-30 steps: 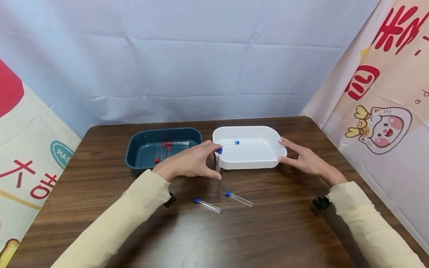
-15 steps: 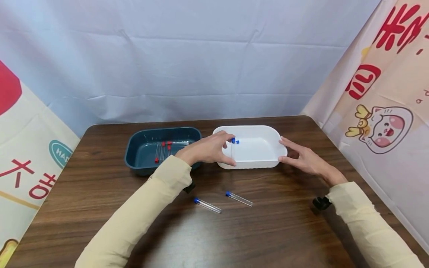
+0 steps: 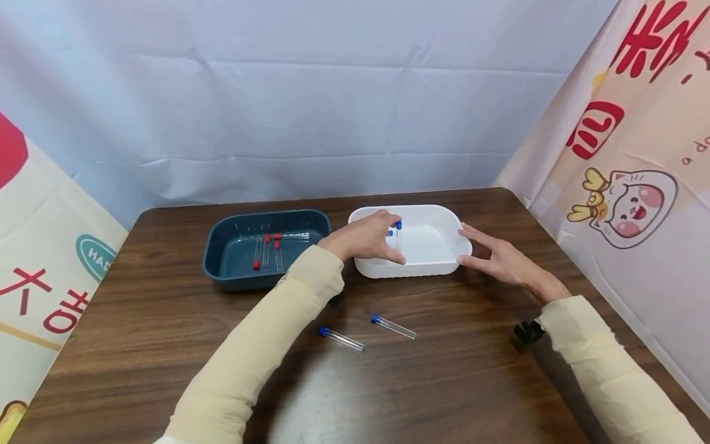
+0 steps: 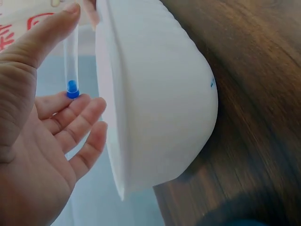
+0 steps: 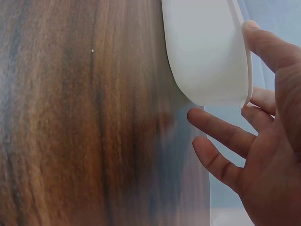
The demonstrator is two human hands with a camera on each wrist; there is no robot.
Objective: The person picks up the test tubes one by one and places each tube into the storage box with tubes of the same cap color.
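Observation:
My left hand point(image 3: 366, 237) is over the left part of a white plastic tub point(image 3: 432, 269). It pinches a clear test tube point(image 4: 71, 54) lengthwise, thumb at the bare end and a fingertip at the blue cap. Inside the tub, another blue cap point(image 3: 390, 233) shows; the hand hides most of its tube. At the tub's right end, my right hand point(image 3: 501, 262) touches the rim with extended thumb and fingers; its other fingers are spread apart in the right wrist view. Two blue-capped test tubes point(image 3: 342, 339) point(image 3: 394, 327) lie on the table before the tub.
A dark teal tub point(image 3: 227, 282) stands left of the white one, holding several red-capped test tubes point(image 3: 266, 253). Both are near the back of the brown wooden table point(image 3: 444, 382). A pale curtain point(image 3: 310, 123) hangs behind, with printed cloths at both sides.
My left hand has carried the pinched test tube rightward, from the white tub's left edge to over its inside. My right hand has stayed at the tub's right end.

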